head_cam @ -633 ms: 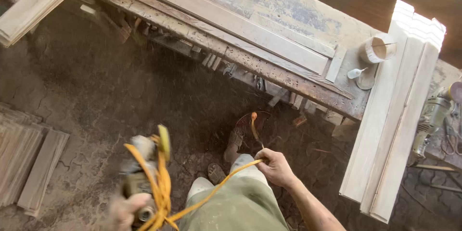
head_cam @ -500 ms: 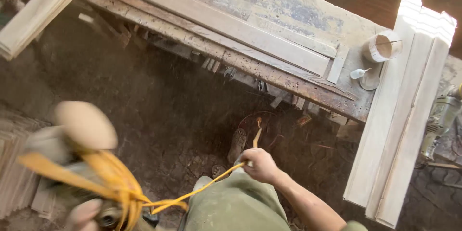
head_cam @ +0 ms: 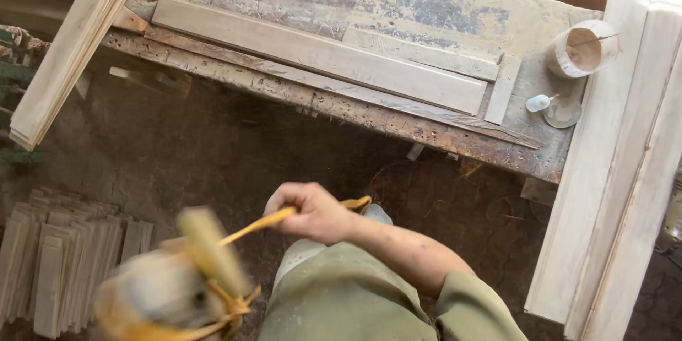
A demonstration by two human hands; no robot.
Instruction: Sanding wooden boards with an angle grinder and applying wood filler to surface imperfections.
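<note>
the right hand is closed on a yellow cord above the person's green-trousered lap. the taut stretch of cord has its long axis slanting from upper right at the fist down to lower left, where it ends in loops wound around a blurred power tool at the bottom left; a short end pokes out of the fist toward the right. the tool's own direction is too blurred to tell. the left hand is not visible. beyond lies the worn counter carrying long pale boards. short wood slats are stacked on the floor.
</note>
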